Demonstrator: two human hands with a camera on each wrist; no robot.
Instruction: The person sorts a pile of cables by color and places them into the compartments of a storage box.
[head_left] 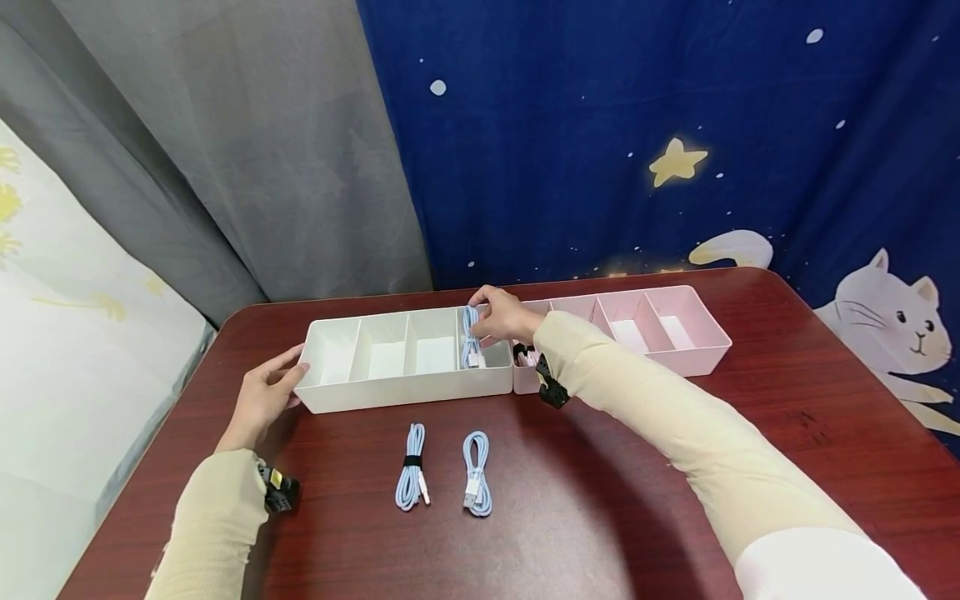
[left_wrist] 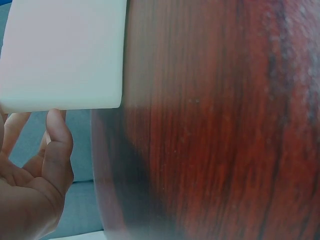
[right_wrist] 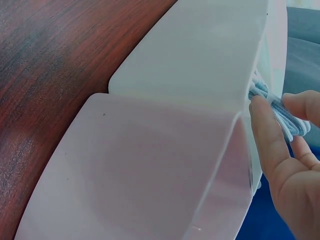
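Observation:
A coiled light-blue charging cable [head_left: 470, 337] stands in the rightmost compartment of the white divided box [head_left: 412, 389], its lower end inside. My right hand [head_left: 501, 317] pinches this coil between thumb and fingers; the right wrist view shows the pinched cable [right_wrist: 285, 117] beside the box's rim. At the box's left end, my left hand [head_left: 267, 392] touches the end wall with its fingers, and the left wrist view has a fingertip at the wall's edge. Two more light-blue coils lie on the table in front: a cable with a black strap [head_left: 412, 467] and a cable with a USB plug [head_left: 477, 475].
A pink divided box [head_left: 693, 360] stands end to end with the white one, partly behind my right forearm. Pink and black items [head_left: 525, 355] lie in its leftmost compartment. Curtains [head_left: 562, 167] hang behind the reddish-brown table [head_left: 360, 542].

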